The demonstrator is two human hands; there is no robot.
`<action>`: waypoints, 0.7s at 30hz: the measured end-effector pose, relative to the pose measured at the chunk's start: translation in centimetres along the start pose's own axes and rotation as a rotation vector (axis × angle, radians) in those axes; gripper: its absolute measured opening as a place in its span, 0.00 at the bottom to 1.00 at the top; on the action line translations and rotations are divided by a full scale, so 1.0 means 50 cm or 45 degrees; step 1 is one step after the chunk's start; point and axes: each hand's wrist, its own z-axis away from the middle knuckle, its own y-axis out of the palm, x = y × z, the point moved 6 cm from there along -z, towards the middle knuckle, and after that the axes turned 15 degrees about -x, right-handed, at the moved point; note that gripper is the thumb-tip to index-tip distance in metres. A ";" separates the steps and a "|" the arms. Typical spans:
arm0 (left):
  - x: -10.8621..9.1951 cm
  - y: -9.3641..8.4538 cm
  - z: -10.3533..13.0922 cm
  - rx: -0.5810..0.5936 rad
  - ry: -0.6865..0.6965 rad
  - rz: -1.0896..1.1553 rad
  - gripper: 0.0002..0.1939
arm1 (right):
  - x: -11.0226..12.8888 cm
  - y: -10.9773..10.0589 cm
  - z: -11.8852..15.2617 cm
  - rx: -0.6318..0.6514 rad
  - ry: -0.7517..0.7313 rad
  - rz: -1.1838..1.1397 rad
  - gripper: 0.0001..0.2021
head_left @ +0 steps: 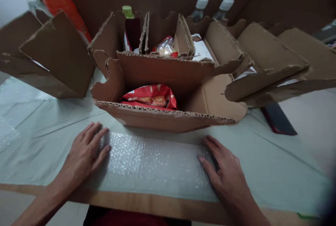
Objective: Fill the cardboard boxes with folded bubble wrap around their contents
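Note:
A strip of bubble wrap lies flat on the pale green cloth in front of the cardboard boxes. At its left end rests my left hand, fingers apart and touching the wrap's edge. My right hand is at the right end, thumb and fingers spread, with the fingertips on the wrap. Neither hand grips anything. Just beyond the wrap, an open cardboard box holds a red snack packet.
Behind stand cardboard compartments with a shiny packet, a white box and a green-capped container. Two white-capped bottles are at the back. Cardboard boxes flank both sides. A dark flat object lies right.

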 end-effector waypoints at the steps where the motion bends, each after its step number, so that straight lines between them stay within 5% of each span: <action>1: 0.015 0.006 0.005 -0.005 -0.031 -0.037 0.22 | 0.001 0.011 -0.009 -0.002 -0.030 0.008 0.20; 6: 0.012 0.011 0.015 -0.085 -0.220 0.084 0.13 | -0.007 0.001 -0.019 -0.021 0.025 -0.085 0.14; 9: 0.005 -0.019 0.001 -0.044 -0.402 0.230 0.09 | -0.003 -0.019 -0.001 0.062 0.220 -0.218 0.10; 12: 0.044 -0.069 -0.014 0.002 -0.613 0.247 0.10 | 0.035 -0.029 0.025 0.129 0.374 -0.419 0.13; 17: 0.142 -0.129 -0.087 0.009 -0.494 -0.056 0.13 | 0.234 0.013 0.044 0.394 0.310 -0.947 0.23; 21: 0.163 -0.077 -0.206 0.166 -0.174 -0.174 0.19 | 0.419 0.051 0.039 0.617 0.211 -1.341 0.24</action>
